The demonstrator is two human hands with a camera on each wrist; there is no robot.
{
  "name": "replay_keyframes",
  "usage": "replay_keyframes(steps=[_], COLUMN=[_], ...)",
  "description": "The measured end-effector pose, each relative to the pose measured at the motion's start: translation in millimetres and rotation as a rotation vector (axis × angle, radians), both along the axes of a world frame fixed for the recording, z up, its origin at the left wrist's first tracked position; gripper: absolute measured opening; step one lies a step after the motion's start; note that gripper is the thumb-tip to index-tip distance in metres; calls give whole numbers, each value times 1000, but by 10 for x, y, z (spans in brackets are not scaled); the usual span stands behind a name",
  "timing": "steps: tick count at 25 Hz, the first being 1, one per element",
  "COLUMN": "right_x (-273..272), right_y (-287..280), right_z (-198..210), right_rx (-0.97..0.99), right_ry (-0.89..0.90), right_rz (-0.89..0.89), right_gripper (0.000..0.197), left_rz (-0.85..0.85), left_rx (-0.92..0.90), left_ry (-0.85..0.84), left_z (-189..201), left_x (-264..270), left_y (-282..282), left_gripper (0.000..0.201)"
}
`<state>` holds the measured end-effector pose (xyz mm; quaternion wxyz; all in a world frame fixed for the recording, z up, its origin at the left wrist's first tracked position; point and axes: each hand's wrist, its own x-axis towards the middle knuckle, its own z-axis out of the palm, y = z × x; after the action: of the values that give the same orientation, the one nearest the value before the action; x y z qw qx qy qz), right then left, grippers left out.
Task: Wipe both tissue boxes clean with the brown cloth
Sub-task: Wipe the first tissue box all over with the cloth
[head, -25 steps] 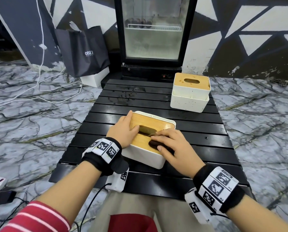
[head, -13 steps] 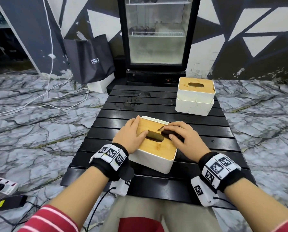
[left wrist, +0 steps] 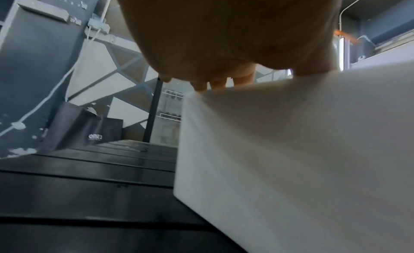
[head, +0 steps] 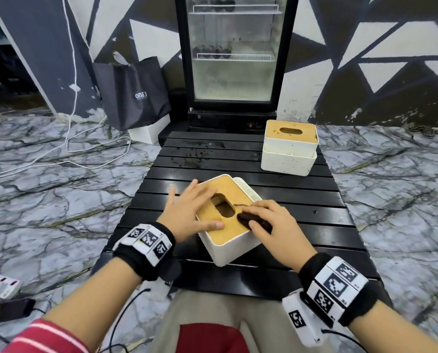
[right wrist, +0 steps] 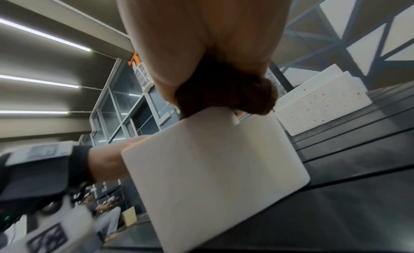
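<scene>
Pressing flat, the left hand [head: 191, 211] steadies the near tissue box [head: 229, 247] at the table's [head: 297, 202] front edge; the right hand [head: 276, 228] bunches one brown cloth [head: 253, 219] on its lid; a second box [head: 288, 160] sits far right, bare slats between

On the black slatted table [head: 289, 200], the near tissue box [head: 228, 247] sits near-centre, skewed, with the left hand [head: 192, 212] flat on its lid and the right hand [head: 276, 222] pressing the brown cloth [head: 253, 220] at its right edge. The far tissue box [head: 289, 151] blocks the far right corner. Bare slats lie open between the boxes, along the far left, and right of the near box.
</scene>
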<state>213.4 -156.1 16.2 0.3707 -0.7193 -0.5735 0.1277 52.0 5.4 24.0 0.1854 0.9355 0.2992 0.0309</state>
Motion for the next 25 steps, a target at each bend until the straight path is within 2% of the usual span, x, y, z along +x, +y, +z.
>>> replay_keyframes(steps=[2,4,6,9,13,18,21,25], right_x=[-39,-46,-41,-40,-96,-185,-83,132], right_y=[-73,-74,-5,183,255,226,334,540], right_z=[41,127,221,255,138,64,91,83], right_rx=[-58,-88,-57,-52,-151,-81,-103,-117], right_ry=[-26,-43,-39,-101,-168,-241,-239,-233], right_rz=[92,168,196,172,154,299,307,274], right_gripper=[32,30,28,29,40,47,39,39], left_rz=[43,130,216,317,397,299,268,276], left_rx=[29,45,-18,-186,-224,-206,-193,-196], left_ry=[59,87,15,-130,-185,-160,-141,-141], left_z=[61,103,103,1,-49,-24,-22,-56], left_x=[-64,-86,-39,118,237,236,233,232], left_y=[133,171,91,-116,-134,3,30,49], left_gripper=[104,74,54,55,59,58,58,58])
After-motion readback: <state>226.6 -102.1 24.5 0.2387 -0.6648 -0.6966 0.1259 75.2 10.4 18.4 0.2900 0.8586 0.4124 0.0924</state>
